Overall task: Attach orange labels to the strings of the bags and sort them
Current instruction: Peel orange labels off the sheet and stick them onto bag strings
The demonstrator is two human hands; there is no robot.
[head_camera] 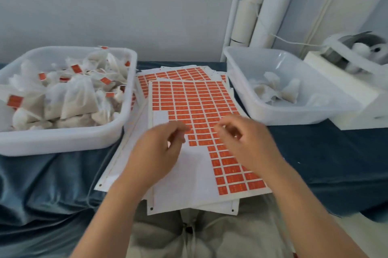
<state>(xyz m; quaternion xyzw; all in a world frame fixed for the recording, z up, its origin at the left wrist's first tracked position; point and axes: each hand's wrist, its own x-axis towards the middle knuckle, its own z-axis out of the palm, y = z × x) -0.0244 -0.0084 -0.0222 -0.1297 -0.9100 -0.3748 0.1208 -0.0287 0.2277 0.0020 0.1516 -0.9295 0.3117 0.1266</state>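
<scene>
A sheet of orange labels (195, 106) lies on top of a stack of similar sheets in the middle of the table, with its lower left part peeled bare. My left hand (159, 152) and my right hand (245, 142) hover side by side just above it, fingers loosely curled and blurred, and I see nothing held in either. The white bin (63, 138) on the left is heaped with white string bags (77, 98), many carrying orange labels. In the white bin (294, 115) on the right lie a few white bags (275, 87) with no label showing.
A dark blue cloth (327, 159) covers the table. A white machine (357, 81) with a reel stands at the far right behind the right bin. White rolls (262, 6) lean against the wall at the back. My lap shows below the table edge.
</scene>
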